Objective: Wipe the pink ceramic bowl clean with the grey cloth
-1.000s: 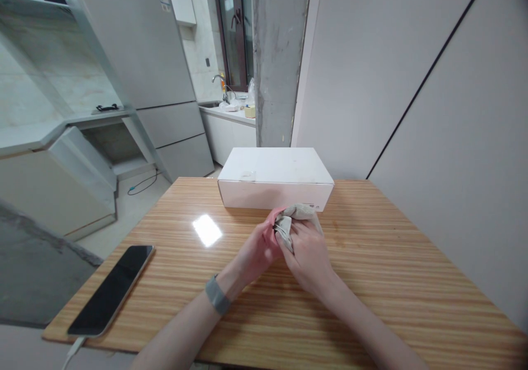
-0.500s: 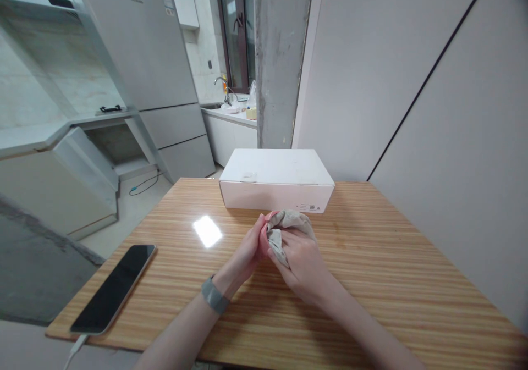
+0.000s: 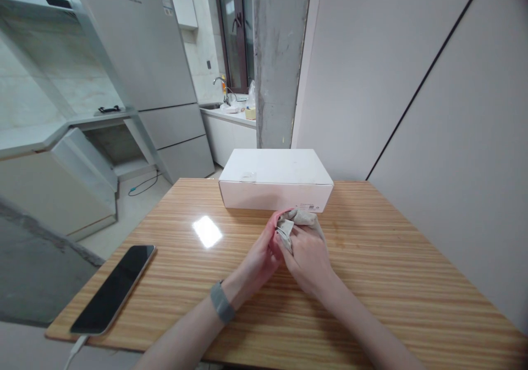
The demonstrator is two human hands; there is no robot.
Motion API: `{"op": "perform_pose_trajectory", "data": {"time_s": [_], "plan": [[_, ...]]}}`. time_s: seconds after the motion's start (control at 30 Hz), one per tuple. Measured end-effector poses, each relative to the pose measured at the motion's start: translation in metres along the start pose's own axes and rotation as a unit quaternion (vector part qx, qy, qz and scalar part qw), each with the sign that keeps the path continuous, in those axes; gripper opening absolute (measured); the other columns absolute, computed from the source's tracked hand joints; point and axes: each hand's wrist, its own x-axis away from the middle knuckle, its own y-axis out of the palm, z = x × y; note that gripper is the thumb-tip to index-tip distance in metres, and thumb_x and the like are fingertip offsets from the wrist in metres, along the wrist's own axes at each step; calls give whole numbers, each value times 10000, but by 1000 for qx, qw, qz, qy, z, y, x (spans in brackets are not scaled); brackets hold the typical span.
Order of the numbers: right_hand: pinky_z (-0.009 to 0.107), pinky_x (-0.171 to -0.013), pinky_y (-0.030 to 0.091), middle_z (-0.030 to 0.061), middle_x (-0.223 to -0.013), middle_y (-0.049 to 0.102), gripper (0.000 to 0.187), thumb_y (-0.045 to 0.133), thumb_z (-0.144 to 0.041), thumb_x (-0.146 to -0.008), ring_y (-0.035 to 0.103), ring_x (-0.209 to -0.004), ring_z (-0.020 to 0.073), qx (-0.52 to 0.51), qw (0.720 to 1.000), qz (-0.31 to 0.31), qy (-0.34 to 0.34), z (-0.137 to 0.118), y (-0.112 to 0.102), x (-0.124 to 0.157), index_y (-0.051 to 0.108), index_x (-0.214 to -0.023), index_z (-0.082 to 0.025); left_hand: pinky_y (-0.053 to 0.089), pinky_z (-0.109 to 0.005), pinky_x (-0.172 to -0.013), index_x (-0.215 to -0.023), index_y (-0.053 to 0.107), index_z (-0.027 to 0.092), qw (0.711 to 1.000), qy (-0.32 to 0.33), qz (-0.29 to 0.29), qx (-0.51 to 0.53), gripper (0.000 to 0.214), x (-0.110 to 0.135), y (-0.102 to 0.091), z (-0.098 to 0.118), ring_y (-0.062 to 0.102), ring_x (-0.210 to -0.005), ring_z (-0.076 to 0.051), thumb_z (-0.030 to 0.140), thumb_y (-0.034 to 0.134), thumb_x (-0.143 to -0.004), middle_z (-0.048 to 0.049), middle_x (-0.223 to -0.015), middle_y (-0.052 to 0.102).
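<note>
Both my hands meet over the middle of the wooden table [image 3: 371, 282], bunched around a small beige cloth with a pink edge [image 3: 295, 220]. My left hand [image 3: 260, 258], with a grey band on its wrist, pinches the pink side of the cloth. My right hand [image 3: 307, 254] is curled over the beige part and covers most of it. The cloth sits just in front of a closed white box [image 3: 275, 177], close to its front face.
A black phone [image 3: 112, 288] with a white cable lies near the table's left front corner. A white wall runs along the right. Behind the table stand a concrete pillar [image 3: 278, 56], a grey fridge [image 3: 142, 56] and a counter with a sink.
My hands and the cloth drifted slightly left and nearer me, then back right toward the box. Both hands kept their grip throughout.
</note>
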Motion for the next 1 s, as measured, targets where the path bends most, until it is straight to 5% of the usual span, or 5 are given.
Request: {"op": "perform_pose_trajectory", "data": {"time_s": [0.2,0.33,0.67,0.87,1.0], "plan": [[414,-893,405,103,-961,706,349,323,-319,-1000,601,-929,262,-45,989,-62,-125,3,-23,-3,641,-961,-180,516,-272,-732,-1191,654,141,992,-113,45,-20,563,0,-16,14,691,-865,-214,585,489,-886,-86,-950,744],[422,-903,409,90,-940,688,330,308,-296,-982,581,-871,243,-93,974,-102,-180,2,-27,0,610,-889,-200,494,-311,-823,-1113,685,88,986,-138,52,-84,650,-1,-26,23,683,-948,-255,651,466,-874,-126,-989,743],[384,-869,415,88,-918,707,362,308,-300,-997,599,-848,234,-47,984,-90,-150,4,-21,-2,633,-877,-192,402,-333,-1042,-1106,699,166,992,-54,74,-85,401,-8,-29,4,588,-1174,-245,467,648,-847,-78,-1192,692],[418,-885,385,119,-887,723,376,340,-338,-998,630,-866,273,52,995,-70,-46,-2,-13,-3,660,-902,-166,485,-275,-917,-1270,607,234,997,-40,42,-51,463,-4,-14,1,615,-1117,-211,474,604,-873,-52,-1252,658],[410,-884,377,116,-887,723,364,331,-311,-997,628,-855,264,57,992,-85,-76,-2,-19,-4,651,-895,-169,508,-233,-785,-1268,602,225,998,-60,27,-15,437,-3,-16,2,670,-956,-178,451,554,-898,-47,-1110,715]]}}
